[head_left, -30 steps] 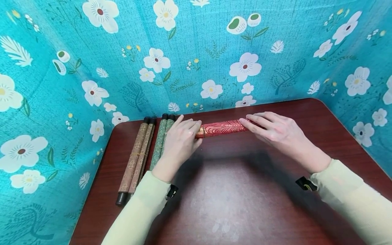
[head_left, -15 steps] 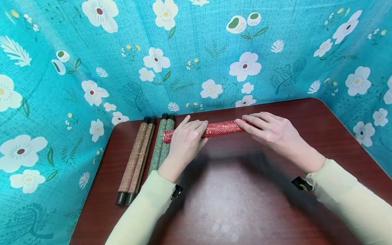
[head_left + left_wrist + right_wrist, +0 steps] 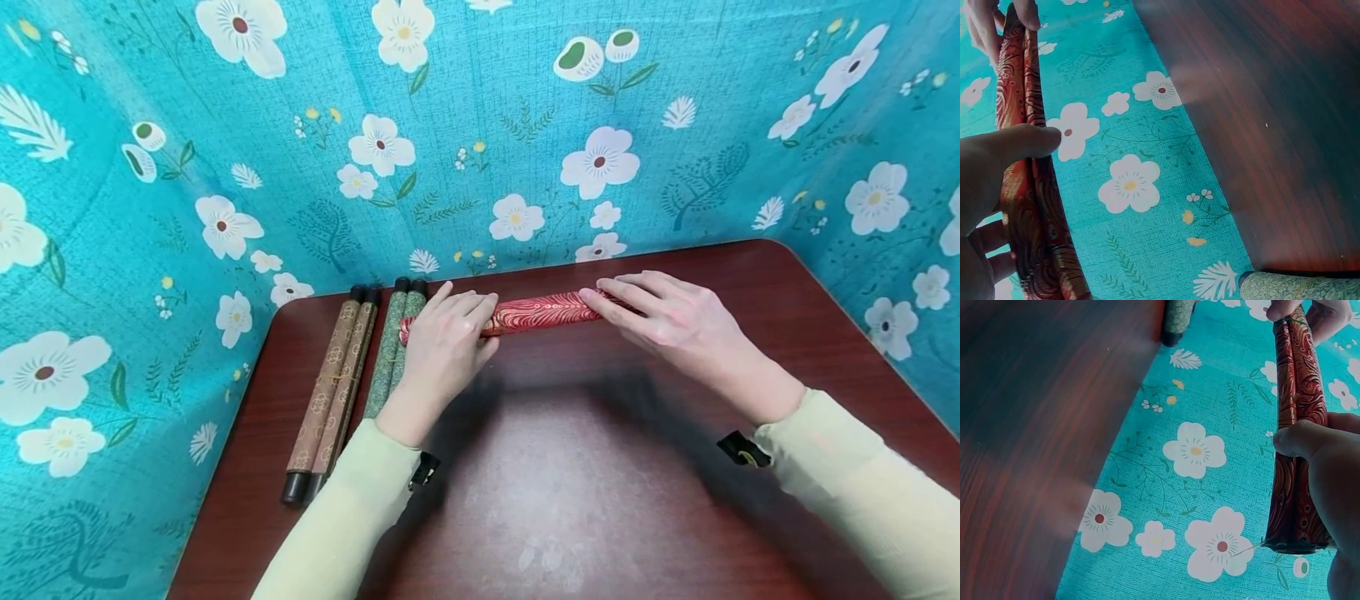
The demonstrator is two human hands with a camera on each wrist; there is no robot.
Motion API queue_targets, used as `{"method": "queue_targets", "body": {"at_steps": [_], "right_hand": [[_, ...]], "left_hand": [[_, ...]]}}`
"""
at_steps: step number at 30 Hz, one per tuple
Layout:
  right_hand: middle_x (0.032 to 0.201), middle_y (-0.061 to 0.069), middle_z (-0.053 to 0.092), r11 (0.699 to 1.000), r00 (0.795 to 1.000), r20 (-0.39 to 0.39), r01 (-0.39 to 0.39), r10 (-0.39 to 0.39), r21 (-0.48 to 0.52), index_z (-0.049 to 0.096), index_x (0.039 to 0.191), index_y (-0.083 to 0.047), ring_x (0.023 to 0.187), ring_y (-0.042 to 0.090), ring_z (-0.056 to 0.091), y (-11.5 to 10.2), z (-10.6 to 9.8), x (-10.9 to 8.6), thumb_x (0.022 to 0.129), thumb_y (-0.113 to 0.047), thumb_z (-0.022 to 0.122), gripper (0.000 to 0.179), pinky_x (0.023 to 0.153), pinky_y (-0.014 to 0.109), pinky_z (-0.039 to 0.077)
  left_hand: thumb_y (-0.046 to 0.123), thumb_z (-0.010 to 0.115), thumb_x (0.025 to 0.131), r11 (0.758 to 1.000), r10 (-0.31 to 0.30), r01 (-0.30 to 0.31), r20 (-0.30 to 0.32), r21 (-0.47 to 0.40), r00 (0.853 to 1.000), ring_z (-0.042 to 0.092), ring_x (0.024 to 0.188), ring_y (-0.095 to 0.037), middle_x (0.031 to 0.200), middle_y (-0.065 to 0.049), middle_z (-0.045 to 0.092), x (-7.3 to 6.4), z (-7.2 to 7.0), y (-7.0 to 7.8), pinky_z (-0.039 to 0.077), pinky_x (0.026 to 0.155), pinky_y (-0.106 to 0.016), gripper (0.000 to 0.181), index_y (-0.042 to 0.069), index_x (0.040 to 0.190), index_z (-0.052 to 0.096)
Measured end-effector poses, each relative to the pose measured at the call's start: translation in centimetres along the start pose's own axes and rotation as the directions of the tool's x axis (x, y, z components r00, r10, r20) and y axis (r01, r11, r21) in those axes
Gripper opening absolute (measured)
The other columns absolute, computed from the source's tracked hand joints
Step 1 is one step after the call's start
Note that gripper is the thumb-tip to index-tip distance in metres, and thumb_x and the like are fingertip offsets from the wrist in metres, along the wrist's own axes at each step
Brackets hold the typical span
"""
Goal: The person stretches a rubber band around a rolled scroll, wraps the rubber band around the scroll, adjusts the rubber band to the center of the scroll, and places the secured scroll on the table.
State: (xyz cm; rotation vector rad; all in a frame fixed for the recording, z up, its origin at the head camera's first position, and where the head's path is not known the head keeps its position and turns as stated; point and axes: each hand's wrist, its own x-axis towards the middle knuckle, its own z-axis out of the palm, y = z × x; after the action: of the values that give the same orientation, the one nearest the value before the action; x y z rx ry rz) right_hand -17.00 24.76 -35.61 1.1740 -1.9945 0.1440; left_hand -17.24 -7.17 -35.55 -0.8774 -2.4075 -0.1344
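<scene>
A red scroll [image 3: 540, 313] with a pale swirling pattern is held level above the table's far side. Both wrist views show it as two slim rolls lying side by side. My left hand [image 3: 444, 343] grips its left part, with the thumb [image 3: 1029, 140] across the near side and fingers behind. Near the other end, my right hand [image 3: 671, 321] pinches it between thumb [image 3: 1297, 439] and fingers. A short stub of the left end shows past my left hand. Beneath and left of that hand lies a pair of green scrolls [image 3: 384, 367], partly hidden by my arm.
Left of the green pair lies a pair of brown patterned scrolls [image 3: 324, 400] with dark end caps. All rest on a dark red-brown wooden table [image 3: 570, 500]. Blue-green flowered cloth [image 3: 480, 125] stands behind the table and along its sides.
My left hand slid right along the red scroll, baring its left end, then moved back left over most of it. My right hand stays near the right end with only slight shifts.
</scene>
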Motion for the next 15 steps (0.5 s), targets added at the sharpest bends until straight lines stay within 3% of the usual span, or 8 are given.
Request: {"method": "queue_targets", "body": {"at_steps": [8,15], "right_hand": [[0.123,0.018,0.076,1.0,1.0,0.002,-0.018,0.018,0.0,0.071,0.141,-0.01,0.098,0.039,0.072,-0.2,0.1,-0.1,0.117,-0.021,0.044,0.038,0.074,0.055,0.063],[0.126,0.019,0.075,1.0,1.0,0.014,-0.025,0.025,-0.011,0.068,0.145,-0.01,0.1,0.04,0.072,-0.5,0.7,0.1,0.116,-0.021,0.044,0.039,0.078,0.055,0.063]], "left_hand": [[0.025,0.094,0.083,1.0,0.0,0.001,-0.025,0.005,1.0,0.075,0.112,-0.025,0.117,-0.008,0.08,0.3,0.2,0.4,0.046,0.118,-0.044,0.051,0.006,0.127,0.077],[0.024,0.093,0.085,0.999,0.042,-0.042,-0.058,0.001,0.997,0.074,0.117,-0.026,0.124,-0.008,0.078,0.7,0.4,1.1,0.043,0.121,-0.046,0.053,0.007,0.131,0.075]]}}
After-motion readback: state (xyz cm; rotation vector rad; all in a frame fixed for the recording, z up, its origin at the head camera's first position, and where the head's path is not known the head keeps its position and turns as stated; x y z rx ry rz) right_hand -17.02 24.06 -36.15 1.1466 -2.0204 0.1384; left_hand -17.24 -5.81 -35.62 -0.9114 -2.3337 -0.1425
